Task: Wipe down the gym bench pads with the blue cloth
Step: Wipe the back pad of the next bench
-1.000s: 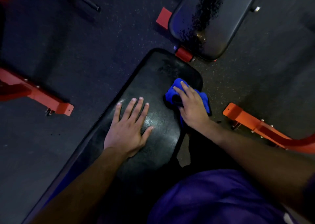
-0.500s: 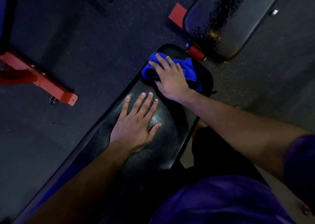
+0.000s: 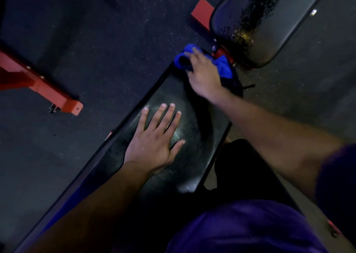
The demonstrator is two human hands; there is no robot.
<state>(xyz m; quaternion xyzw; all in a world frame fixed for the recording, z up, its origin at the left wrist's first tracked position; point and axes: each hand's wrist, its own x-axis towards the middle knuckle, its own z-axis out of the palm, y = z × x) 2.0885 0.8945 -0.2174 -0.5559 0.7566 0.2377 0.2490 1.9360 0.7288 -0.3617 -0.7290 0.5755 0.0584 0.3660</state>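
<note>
Cloth work is at the far end of the long bench pad [image 3: 192, 156], a black padded surface running diagonally away from the person. The right hand [image 3: 204, 75] lies palm-down on the blue cloth [image 3: 224, 68], fingers curled over its bunched folds and pressing it against the pad's far rounded edge; the hand is closed loosely on the cloth rather than spread. Blue fabric shows on both sides of that hand: a rolled lump beyond the fingertips and a wider flap on the thumb-opposite side, reaching the pad's end.

The left hand [image 3: 158, 139] rests flat on the same pad, nearer the body than the right hand, fingers wide apart and straight, thumb out to the side, holding nothing. A dull sheen shows on the pad surface around and just beyond its fingers.

Beyond the right hand, just past the cloth, a second black pad [image 3: 269, 21] tilts away, its surface speckled with dark droplets and a yellowish glint near its close end. A red bracket [image 3: 221, 52] sits between the two pads, close to the cloth. Farther off to the left hand's outer side, a red frame leg [image 3: 48, 91] lies on the dark speckled floor [image 3: 96, 41]. Purple clothing [image 3: 240, 229] fills the near edge below both forearms.
</note>
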